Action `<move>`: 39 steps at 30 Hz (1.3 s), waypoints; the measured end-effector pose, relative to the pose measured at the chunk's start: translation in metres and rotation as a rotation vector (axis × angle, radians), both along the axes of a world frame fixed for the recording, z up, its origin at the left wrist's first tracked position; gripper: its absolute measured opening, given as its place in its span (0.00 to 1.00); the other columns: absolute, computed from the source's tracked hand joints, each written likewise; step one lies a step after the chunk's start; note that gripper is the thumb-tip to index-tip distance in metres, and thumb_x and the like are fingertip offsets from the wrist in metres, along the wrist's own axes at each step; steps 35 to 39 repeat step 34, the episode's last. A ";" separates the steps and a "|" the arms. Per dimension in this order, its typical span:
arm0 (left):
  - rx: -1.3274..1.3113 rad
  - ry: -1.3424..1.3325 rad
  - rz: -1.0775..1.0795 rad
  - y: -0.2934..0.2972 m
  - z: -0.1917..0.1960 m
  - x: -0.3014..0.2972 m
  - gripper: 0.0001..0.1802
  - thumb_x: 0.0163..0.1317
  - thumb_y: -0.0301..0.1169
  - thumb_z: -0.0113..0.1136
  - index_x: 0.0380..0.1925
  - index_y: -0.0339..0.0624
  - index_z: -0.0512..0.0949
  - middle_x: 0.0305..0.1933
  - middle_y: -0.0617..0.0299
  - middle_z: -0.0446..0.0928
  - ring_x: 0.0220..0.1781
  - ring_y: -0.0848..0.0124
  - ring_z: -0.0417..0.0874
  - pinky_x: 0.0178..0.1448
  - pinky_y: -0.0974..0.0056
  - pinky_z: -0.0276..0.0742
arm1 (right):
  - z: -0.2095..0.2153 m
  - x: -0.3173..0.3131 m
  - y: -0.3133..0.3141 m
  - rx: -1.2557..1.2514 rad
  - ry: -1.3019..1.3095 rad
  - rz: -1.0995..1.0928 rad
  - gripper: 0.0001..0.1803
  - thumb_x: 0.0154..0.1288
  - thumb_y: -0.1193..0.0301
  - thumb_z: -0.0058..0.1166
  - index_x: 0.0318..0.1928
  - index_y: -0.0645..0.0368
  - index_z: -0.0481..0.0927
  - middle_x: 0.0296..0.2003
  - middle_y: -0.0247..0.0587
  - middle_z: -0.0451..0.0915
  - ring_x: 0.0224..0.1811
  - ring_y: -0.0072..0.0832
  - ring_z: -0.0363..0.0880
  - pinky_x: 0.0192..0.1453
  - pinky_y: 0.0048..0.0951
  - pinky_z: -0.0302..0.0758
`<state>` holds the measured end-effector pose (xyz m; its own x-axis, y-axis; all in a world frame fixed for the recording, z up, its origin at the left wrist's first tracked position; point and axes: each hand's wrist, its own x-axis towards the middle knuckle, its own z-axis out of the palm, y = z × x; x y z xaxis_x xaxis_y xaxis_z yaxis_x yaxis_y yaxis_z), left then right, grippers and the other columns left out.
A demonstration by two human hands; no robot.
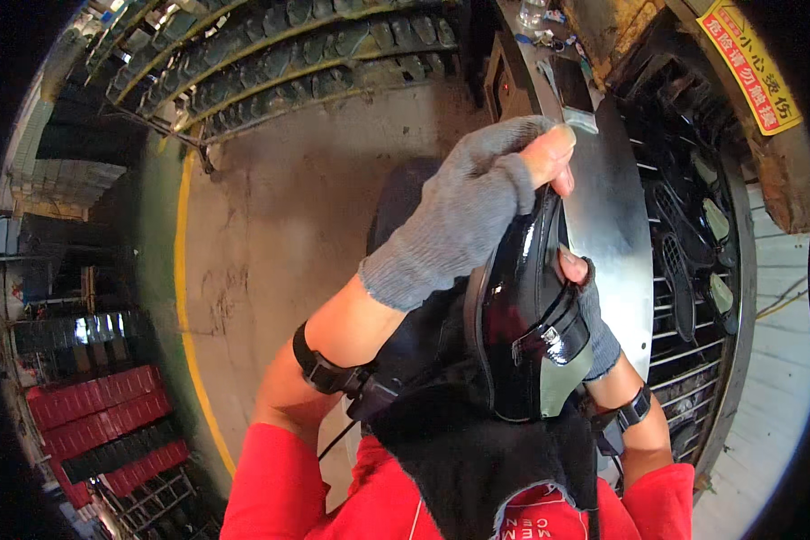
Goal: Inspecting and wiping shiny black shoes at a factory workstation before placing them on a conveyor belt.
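A glossy black shoe [513,288] is held up over my lap, its sole edge turned to the left. Pale green material [559,385], which looks like a shoe last, shows at its lower end, and a small metal ornament [538,338] sits on the upper. My left hand [487,175], in a grey fingerless glove, is closed round the far, narrow end of the shoe, thumb and fingertips pinching there. Gripping its right side is my right hand [600,328], also gloved; the thumb shows and most fingers are hidden behind the shoe. A black apron [477,450] lies beneath.
A metal worktop [607,207] runs along my right, with small tools at its far end. Beyond it, a barred rack [688,360] holds black soles [676,279] and shoe parts. Shelves of dark shoes [324,54] stand ahead; red trays [103,414] sit at left.
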<state>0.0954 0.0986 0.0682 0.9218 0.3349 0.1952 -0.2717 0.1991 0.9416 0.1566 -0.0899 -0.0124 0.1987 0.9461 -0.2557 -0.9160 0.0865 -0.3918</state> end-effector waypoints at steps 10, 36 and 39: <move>0.109 0.197 0.324 -0.015 -0.045 -0.015 0.23 0.80 0.44 0.51 0.54 0.33 0.80 0.54 0.60 0.81 0.57 0.72 0.77 0.66 0.67 0.69 | -0.010 -0.025 -0.082 -0.375 -0.517 0.113 0.41 0.71 0.44 0.60 0.73 0.60 0.71 0.61 0.45 0.82 0.63 0.35 0.82 0.69 0.39 0.80; -0.045 0.364 0.023 -0.039 -0.161 -0.048 0.45 0.80 0.54 0.52 0.83 0.38 0.48 0.81 0.51 0.59 0.81 0.68 0.62 0.82 0.59 0.61 | -0.060 0.022 0.026 -0.254 -0.283 -0.300 0.36 0.73 0.54 0.60 0.71 0.65 0.72 0.61 0.50 0.84 0.58 0.38 0.87 0.64 0.31 0.85; -0.045 0.364 0.023 -0.039 -0.161 -0.048 0.45 0.80 0.54 0.52 0.83 0.38 0.48 0.81 0.51 0.59 0.81 0.68 0.62 0.82 0.59 0.61 | -0.060 0.022 0.026 -0.254 -0.283 -0.300 0.36 0.73 0.54 0.60 0.71 0.65 0.72 0.61 0.50 0.84 0.58 0.38 0.87 0.64 0.31 0.85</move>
